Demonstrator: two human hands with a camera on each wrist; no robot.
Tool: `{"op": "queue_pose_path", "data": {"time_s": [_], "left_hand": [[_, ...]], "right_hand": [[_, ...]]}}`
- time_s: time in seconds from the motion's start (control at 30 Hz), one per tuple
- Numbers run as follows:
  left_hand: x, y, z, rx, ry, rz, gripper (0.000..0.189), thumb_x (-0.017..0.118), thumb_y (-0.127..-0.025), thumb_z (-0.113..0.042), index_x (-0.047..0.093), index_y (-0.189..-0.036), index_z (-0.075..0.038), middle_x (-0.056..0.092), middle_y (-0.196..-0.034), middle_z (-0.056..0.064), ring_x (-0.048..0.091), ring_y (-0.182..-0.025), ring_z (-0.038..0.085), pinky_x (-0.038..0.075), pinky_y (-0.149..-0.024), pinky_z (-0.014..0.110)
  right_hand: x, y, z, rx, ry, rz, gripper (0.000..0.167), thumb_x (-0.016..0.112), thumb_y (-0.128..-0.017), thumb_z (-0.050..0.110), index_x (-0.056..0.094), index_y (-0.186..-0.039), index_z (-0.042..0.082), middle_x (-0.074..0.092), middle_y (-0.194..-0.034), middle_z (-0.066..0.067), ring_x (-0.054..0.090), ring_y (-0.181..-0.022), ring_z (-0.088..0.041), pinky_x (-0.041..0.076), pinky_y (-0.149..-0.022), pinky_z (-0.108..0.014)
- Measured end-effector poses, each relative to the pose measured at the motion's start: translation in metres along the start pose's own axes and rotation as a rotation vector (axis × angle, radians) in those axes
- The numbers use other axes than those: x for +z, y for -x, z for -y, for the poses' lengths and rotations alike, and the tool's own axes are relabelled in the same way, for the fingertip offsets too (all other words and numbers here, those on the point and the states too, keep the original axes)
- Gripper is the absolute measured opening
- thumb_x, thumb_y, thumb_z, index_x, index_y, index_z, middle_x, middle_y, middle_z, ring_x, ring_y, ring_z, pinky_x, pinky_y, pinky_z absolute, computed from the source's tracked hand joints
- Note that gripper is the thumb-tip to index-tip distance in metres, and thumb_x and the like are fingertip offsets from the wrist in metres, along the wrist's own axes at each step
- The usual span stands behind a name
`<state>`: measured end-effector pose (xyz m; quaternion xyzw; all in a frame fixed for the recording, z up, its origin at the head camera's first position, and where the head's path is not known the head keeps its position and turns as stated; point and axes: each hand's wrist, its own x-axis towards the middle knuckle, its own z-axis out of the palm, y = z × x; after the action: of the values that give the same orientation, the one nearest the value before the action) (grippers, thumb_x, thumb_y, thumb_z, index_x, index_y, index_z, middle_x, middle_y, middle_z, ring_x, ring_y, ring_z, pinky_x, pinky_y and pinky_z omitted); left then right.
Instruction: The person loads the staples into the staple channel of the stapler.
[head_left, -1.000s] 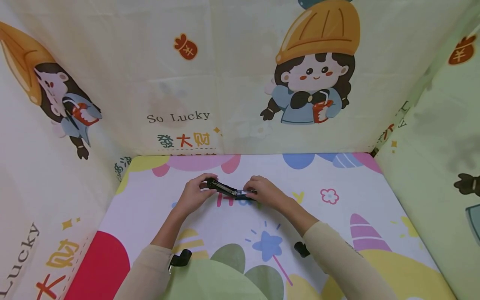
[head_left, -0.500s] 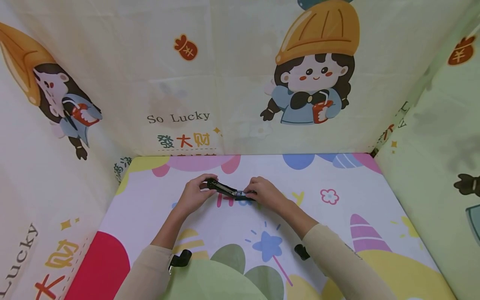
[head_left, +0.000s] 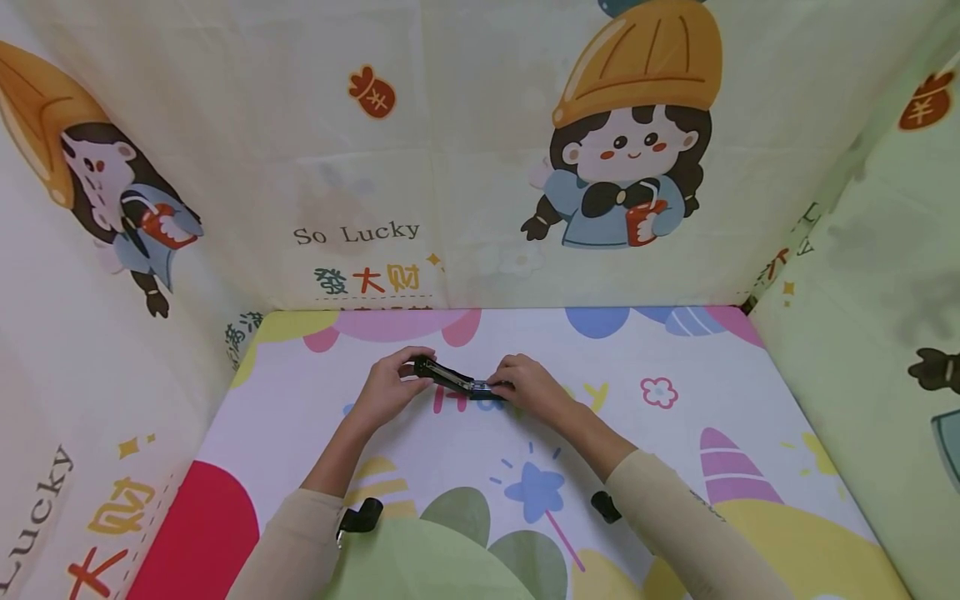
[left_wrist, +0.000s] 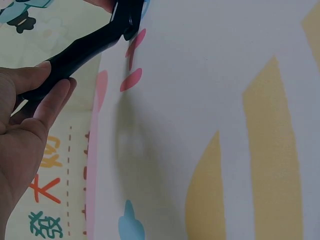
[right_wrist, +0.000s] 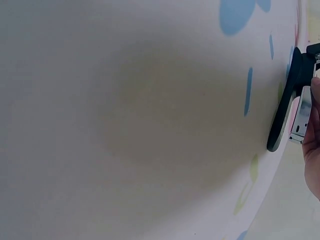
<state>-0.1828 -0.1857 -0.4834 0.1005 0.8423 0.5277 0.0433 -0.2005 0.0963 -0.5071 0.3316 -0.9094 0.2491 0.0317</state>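
Observation:
A black stapler (head_left: 448, 377), its halves swung wide apart, is held over the table between both hands. My left hand (head_left: 386, 385) grips the end of the raised upper arm, thumb on one side and fingers on the other. In the left wrist view, that black arm (left_wrist: 82, 54) slopes down toward the hinge. My right hand (head_left: 532, 385) pinches the metal staple magazine (right_wrist: 302, 111) at the other end. Beside the magazine, the dark base (right_wrist: 284, 110) lies close over the tabletop in the right wrist view. The right fingertips are partly cut off by that frame's edge.
A white table mat (head_left: 637, 433) with colourful printed shapes lies under the hands. Printed cream cloth (head_left: 480, 167) walls in the back and both sides. Black wrist-camera mounts (head_left: 362, 516) stick out from the beige sleeves (head_left: 690, 517).

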Motion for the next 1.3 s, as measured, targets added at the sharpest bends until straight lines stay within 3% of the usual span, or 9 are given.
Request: {"op": "queue_pose_path", "data": {"time_s": [0.4,0.63,0.77,0.93,1.3], "left_hand": [[0.000,0.000,-0.004,0.000,0.000,0.009,0.045,0.076,-0.091,0.001,0.066,-0.134,-0.006,0.067,-0.131,0.014,0.071,-0.110,0.035,0.062,-0.089,0.037],[-0.001,0.000,-0.004,0.000,-0.015,0.001,0.044,0.076,-0.091,0.001,0.067,-0.132,-0.010,0.068,-0.131,0.014,0.071,-0.110,0.035,0.062,-0.089,0.038],[-0.001,0.001,-0.003,-0.002,-0.014,0.007,0.043,0.076,-0.091,0.000,0.067,-0.132,-0.010,0.067,-0.132,0.014,0.071,-0.111,0.035,0.062,-0.089,0.038],[-0.002,0.001,-0.002,-0.005,-0.016,0.004,0.043,0.076,-0.090,0.001,0.068,-0.131,-0.013,0.067,-0.132,0.014,0.071,-0.111,0.035,0.062,-0.088,0.037],[-0.002,0.000,-0.004,0.005,-0.038,0.002,0.046,0.077,-0.090,0.001,0.066,-0.133,-0.009,0.068,-0.131,0.013,0.071,-0.110,0.035,0.063,-0.088,0.037]], "right_hand": [[-0.003,0.001,-0.004,0.005,-0.081,0.034,0.016,0.076,-0.094,0.014,0.079,-0.110,0.011,0.072,-0.107,-0.004,0.064,-0.100,-0.019,0.057,-0.091,-0.035],[-0.007,0.001,-0.006,0.050,-0.136,0.139,0.027,0.073,-0.097,0.015,0.076,-0.123,0.017,0.068,-0.113,-0.003,0.059,-0.103,-0.017,0.054,-0.090,-0.032],[-0.007,0.002,-0.007,0.020,-0.109,0.180,0.029,0.073,-0.096,0.013,0.077,-0.125,0.019,0.065,-0.113,-0.005,0.056,-0.104,-0.018,0.052,-0.088,-0.032],[-0.007,0.003,-0.008,-0.046,-0.061,0.169,0.028,0.073,-0.096,0.011,0.078,-0.123,0.017,0.064,-0.112,-0.006,0.055,-0.102,-0.019,0.051,-0.087,-0.031],[-0.012,0.012,-0.016,-0.089,-0.028,0.093,0.024,0.077,-0.093,0.007,0.080,-0.115,0.015,0.063,-0.107,-0.006,0.054,-0.098,-0.020,0.050,-0.083,-0.032]]}}
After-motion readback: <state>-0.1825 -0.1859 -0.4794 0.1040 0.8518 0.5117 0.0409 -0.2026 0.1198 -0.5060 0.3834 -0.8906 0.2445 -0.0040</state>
